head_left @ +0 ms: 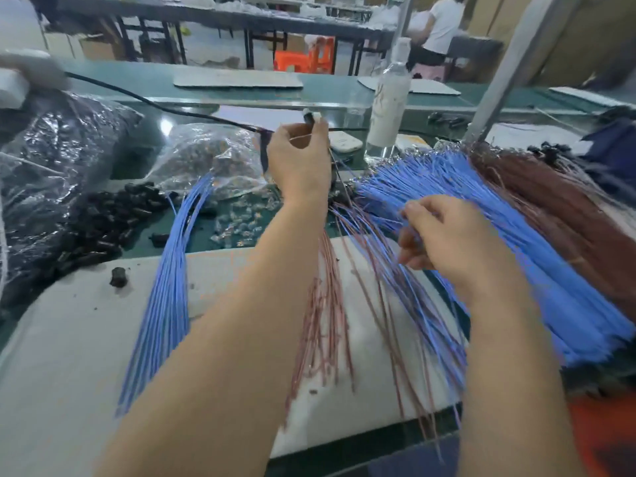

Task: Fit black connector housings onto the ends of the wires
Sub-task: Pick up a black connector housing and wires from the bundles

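Left hand (299,163) is raised at upper centre, fingertips pinching a black connector housing (308,117) with a thin wire running down from it past the palm. It looks lifted clear of the bench so the wire end can be lined up and seated, judging by the pose. Right hand (454,235) at centre right has its fingers curled into the blue wires (516,256), which fan out toward the upper right. It seems to be pinching out a strand or a few for the next fit; blur hides how many. The wires are fanned so single ends can be picked. Brown wires (568,201) lie just beside the blue ones at the far right. Red wires (323,304) hang down the white mat (86,339) at centre, between the two forearms, and a separate blue bundle (168,287) runs from middle left to lower left. The stock of loose black housings (113,215) is piled at middle left, near the left hand's side, next to a dark plastic bag (51,149) and a clear bag of parts (206,156). Small clear pieces (237,225) are scattered on the green bench (206,241), and one stray housing (118,277) sits on the mat. A clear bottle (390,101) and a black cable (155,105) stand behind the raised hand. Crossing red and blue strands under the right hand may snag the pick.
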A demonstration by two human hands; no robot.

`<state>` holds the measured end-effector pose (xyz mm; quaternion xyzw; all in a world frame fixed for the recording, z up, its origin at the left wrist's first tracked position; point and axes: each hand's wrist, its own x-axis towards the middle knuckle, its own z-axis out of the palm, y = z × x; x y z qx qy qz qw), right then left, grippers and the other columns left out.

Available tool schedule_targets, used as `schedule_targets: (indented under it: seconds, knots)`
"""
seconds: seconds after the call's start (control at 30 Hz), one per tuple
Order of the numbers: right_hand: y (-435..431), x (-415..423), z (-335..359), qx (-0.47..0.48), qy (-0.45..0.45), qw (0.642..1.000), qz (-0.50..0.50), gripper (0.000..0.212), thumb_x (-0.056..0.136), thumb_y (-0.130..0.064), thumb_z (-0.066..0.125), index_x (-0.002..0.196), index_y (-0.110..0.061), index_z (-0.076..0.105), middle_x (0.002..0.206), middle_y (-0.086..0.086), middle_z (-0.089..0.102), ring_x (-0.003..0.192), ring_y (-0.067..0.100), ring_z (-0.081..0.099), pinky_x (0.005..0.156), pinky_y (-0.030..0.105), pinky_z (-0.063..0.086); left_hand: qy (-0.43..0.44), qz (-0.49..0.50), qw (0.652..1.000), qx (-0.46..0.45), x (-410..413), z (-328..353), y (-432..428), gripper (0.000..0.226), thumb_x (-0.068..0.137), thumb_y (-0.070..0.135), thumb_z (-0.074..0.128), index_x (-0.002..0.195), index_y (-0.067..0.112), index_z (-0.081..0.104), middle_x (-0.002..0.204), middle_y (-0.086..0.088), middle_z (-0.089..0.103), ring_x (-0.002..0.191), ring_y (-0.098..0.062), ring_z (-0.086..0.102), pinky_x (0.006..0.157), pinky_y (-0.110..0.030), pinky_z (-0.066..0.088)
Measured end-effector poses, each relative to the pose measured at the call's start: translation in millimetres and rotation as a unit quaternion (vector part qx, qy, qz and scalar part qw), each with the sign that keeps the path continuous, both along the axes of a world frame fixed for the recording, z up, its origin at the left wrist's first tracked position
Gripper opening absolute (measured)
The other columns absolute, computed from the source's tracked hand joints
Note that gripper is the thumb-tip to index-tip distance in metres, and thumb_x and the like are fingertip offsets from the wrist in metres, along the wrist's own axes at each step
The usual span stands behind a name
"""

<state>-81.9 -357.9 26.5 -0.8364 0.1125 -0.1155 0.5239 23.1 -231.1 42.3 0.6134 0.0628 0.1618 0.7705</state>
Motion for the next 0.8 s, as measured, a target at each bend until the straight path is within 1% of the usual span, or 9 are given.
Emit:
schedule_targets:
  seconds: [0.07, 0.13, 0.2, 0.23, 0.33, 0.43, 0.6, 0.7, 0.8]
  knots:
    - [-3, 2, -15, -0.02, 0.005, 1.0, -0.015, 0.036, 0.098, -0.04, 0.045, 0.087, -0.01, 0.062, 0.076, 0.003, 0.067, 0.066, 0.013, 0.065, 0.067, 0.035, 0.054, -0.01, -0.015, 1.0, 0.024, -3, -10, -24, 0.016, 0.087, 0.025, 0.068, 0.088, 0.013, 0.057, 0.091, -0.006, 0.065, 0.079, -0.019, 0.059, 0.084, -0.033, 0.053]
    - [3, 8, -26, 0.026, 0.013, 1.0, -0.004, 0.035, 0.098, -0.043, 0.043, 0.082, -0.018, 0.062, 0.085, 0.002, 0.069, 0.076, 0.013, 0.065, 0.076, 0.035, 0.05, -0.047, -0.021, 0.996, 0.066, -6, -12, -41, 0.015, 0.084, 0.025, 0.07, 0.086, 0.014, 0.059, 0.079, 0.003, 0.061, 0.077, -0.02, 0.062, 0.078, -0.032, 0.054]
    - [9, 16, -35, 0.064, 0.023, 0.998, -0.012, 0.032, 0.1, -0.035, 0.041, 0.077, -0.02, 0.055, 0.08, 0.005, 0.068, 0.064, 0.014, 0.064, 0.069, 0.033, 0.048, -0.043, -0.028, 0.992, 0.112, -3, -17, -51, 0.014, 0.083, 0.022, 0.07, 0.089, 0.013, 0.061, 0.081, 0.002, 0.063, 0.081, -0.02, 0.064, 0.081, -0.032, 0.053]
    - [10, 20, -38, 0.019, 0.025, 0.999, -0.034, 0.032, 0.101, -0.034, 0.039, 0.076, -0.019, 0.053, 0.077, 0.004, 0.065, 0.062, 0.016, 0.061, 0.066, 0.032, 0.045, -0.019, -0.031, 0.991, 0.132, 1, -25, -54, 0.015, 0.083, 0.021, 0.069, 0.091, 0.011, 0.062, 0.087, -0.001, 0.066, 0.086, -0.02, 0.064, 0.084, -0.032, 0.05]
    - [9, 24, -43, -0.13, 0.021, 0.985, -0.111, 0.032, 0.102, -0.035, 0.035, 0.093, -0.015, 0.058, 0.079, 0.002, 0.057, 0.081, 0.026, 0.053, 0.064, 0.033, 0.026, 0.093, -0.042, 0.986, 0.131, 10, -57, -52, 0.018, 0.085, 0.015, 0.066, 0.099, 0.006, 0.06, 0.101, -0.01, 0.068, 0.095, -0.022, 0.063, 0.092, -0.033, 0.048]
    - [15, 25, -47, -0.241, 0.051, 0.967, -0.069, 0.031, 0.098, -0.027, 0.048, 0.119, -0.009, 0.06, 0.115, 0.011, 0.062, 0.111, 0.031, 0.055, 0.084, 0.035, 0.043, 0.136, -0.042, 0.985, 0.097, 8, -79, -48, 0.026, 0.085, 0.004, 0.058, 0.112, 0.003, 0.056, 0.106, -0.012, 0.066, 0.098, -0.024, 0.061, 0.094, -0.033, 0.046]
    - [32, 28, -53, -0.31, 0.139, 0.94, -0.041, 0.02, 0.093, -0.019, 0.054, 0.107, -0.009, 0.064, 0.104, 0.013, 0.064, 0.102, 0.032, 0.057, 0.073, 0.032, 0.043, 0.101, -0.073, 0.988, 0.09, 1, -72, -43, 0.016, 0.087, 0.008, 0.055, 0.101, 0.012, 0.061, 0.1, -0.005, 0.063, 0.09, -0.017, 0.057, 0.082, -0.027, 0.046]
    - [41, 29, -45, -0.305, 0.103, 0.945, -0.057, 0.025, 0.097, -0.022, 0.047, 0.103, -0.005, 0.063, 0.105, 0.017, 0.064, 0.099, 0.032, 0.057, 0.067, 0.029, 0.033, 0.07, -0.108, 0.989, 0.079, -2, -57, -30, 0.014, 0.087, 0.007, 0.052, 0.095, 0.014, 0.061, 0.094, -0.005, 0.064, 0.087, -0.019, 0.06, 0.082, -0.031, 0.049]
    - [63, 34, -32, -0.303, 0.032, 0.952, -0.015, 0.03, 0.098, -0.025, 0.043, 0.113, -0.007, 0.061, 0.112, 0.017, 0.061, 0.106, 0.035, 0.055, 0.075, 0.036, 0.04, 0.032, -0.109, 0.992, 0.058, -8, -40, -3, 0.017, 0.087, 0.003, 0.049, 0.092, 0.014, 0.06, 0.089, -0.004, 0.063, 0.08, -0.016, 0.058, 0.083, -0.034, 0.05]
